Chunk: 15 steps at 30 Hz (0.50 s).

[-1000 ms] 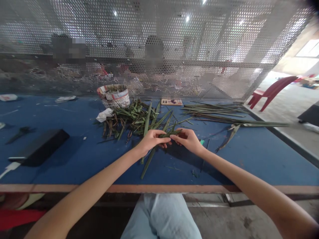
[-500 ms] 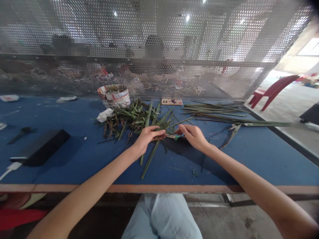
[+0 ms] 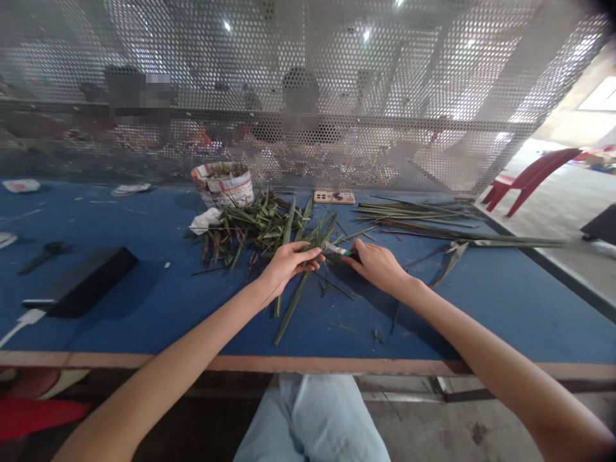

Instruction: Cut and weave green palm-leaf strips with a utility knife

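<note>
My left hand (image 3: 287, 264) pinches green palm-like leaf strips (image 3: 330, 226) between thumb and fingers, above the blue table. In my right hand (image 3: 381, 264) is a cutter knife (image 3: 339, 250) with a green handle, its pale blade pointing left toward the left fingertips. Whether the blade touches the leaf is too small to tell. Just beyond the left hand lies a heap of cut leaf pieces (image 3: 257, 221). A long leaf strip (image 3: 292, 311) sticks out below that hand toward me, and small scraps lie under the hands.
A basket-like container (image 3: 225, 187) wrapped in printed material and a phone (image 3: 333, 197) stand at the back. Long leaves (image 3: 423, 212) lie to the right. A black box (image 3: 89, 282) with a white cable sits left. A perforated metal screen (image 3: 385, 83) borders the table's far side.
My right hand has turned, and the knife blade shows more, tilted upward at its tip. A thin green strip now lies on the table below the hands. My left hand keeps its grip.
</note>
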Tool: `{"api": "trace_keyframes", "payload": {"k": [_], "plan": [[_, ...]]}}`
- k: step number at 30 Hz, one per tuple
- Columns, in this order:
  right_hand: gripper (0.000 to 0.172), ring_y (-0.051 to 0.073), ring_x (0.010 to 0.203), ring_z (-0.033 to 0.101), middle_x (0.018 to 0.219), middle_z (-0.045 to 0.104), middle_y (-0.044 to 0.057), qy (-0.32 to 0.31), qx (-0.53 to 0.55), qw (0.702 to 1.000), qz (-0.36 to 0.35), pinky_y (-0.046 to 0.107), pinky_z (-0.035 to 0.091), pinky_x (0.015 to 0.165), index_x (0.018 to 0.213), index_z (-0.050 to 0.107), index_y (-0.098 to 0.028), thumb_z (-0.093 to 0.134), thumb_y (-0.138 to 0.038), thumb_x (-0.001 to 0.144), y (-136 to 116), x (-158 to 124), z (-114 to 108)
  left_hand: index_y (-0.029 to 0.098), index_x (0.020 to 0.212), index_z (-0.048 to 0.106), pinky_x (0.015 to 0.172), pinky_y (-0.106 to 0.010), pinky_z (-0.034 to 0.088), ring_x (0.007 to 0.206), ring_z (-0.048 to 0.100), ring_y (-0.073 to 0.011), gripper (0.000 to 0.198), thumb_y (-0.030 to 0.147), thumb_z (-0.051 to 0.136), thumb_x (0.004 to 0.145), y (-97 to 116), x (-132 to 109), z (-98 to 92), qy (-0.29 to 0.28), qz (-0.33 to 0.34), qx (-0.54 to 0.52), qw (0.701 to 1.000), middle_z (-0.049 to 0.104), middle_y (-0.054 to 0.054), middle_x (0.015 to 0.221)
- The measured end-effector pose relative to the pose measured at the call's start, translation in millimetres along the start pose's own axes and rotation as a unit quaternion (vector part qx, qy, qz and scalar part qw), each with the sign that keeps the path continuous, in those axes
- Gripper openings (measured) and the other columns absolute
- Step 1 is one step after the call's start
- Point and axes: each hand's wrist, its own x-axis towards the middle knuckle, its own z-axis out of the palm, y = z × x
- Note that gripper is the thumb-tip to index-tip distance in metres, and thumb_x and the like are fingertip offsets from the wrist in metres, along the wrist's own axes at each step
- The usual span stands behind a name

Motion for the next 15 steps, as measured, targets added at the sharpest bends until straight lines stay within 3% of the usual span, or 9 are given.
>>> {"api": "trace_keyframes", "payload": {"k": [4, 8, 11, 15], "plan": [[0.033, 0.024, 0.067, 0.066, 0.077, 0.068, 0.01, 0.044, 0.064, 0.994, 0.076, 0.028, 0.035, 0.054, 0.106, 0.046, -0.015, 0.033, -0.044, 0.098, 8.2, 1.9, 2.7, 0.014, 0.081, 0.069, 0.067, -0.026, 0.052, 0.066, 0.063, -0.0113, 0.019, 0.031, 0.073, 0.073, -2.1, 3.3, -2.8, -0.018, -0.025, -0.016, 0.999, 0.071, -0.009, 0.085], [0.04, 0.025, 0.07, 0.066, 0.083, 0.069, 0.011, 0.129, 0.11, 0.982, 0.086, 0.029, 0.037, 0.055, 0.113, 0.044, -0.013, 0.03, -0.048, 0.097, 12.4, 1.1, -2.3, 0.014, 0.082, 0.069, 0.066, -0.025, 0.052, 0.066, 0.063, -0.0113, 0.021, 0.032, 0.074, 0.071, -2.8, 3.1, -3.3, -0.017, -0.019, -0.018, 1.0, 0.071, -0.008, 0.085], [0.044, 0.024, 0.08, 0.066, 0.094, 0.069, 0.012, 0.154, 0.086, 0.984, 0.034, 0.028, 0.04, 0.059, 0.12, 0.047, -0.014, 0.033, -0.049, 0.096, 10.2, -2.2, -11.5, 0.014, 0.083, 0.069, 0.066, -0.025, 0.053, 0.066, 0.063, -0.0118, 0.024, 0.033, 0.076, 0.07, -1.9, 1.7, -3.0, -0.012, -0.018, -0.01, 1.0, 0.071, -0.008, 0.083], [0.045, 0.021, 0.085, 0.064, 0.101, 0.067, 0.012, 0.121, 0.017, 0.989, -0.078, 0.026, 0.04, 0.06, 0.125, 0.052, -0.016, 0.034, -0.046, 0.097, 8.1, -5.2, -19.8, 0.013, 0.085, 0.069, 0.068, -0.027, 0.053, 0.066, 0.064, -0.0129, 0.026, 0.034, 0.075, 0.07, 0.2, -0.1, -1.8, 0.002, -0.016, 0.01, 1.0, 0.071, -0.008, 0.083]]}}
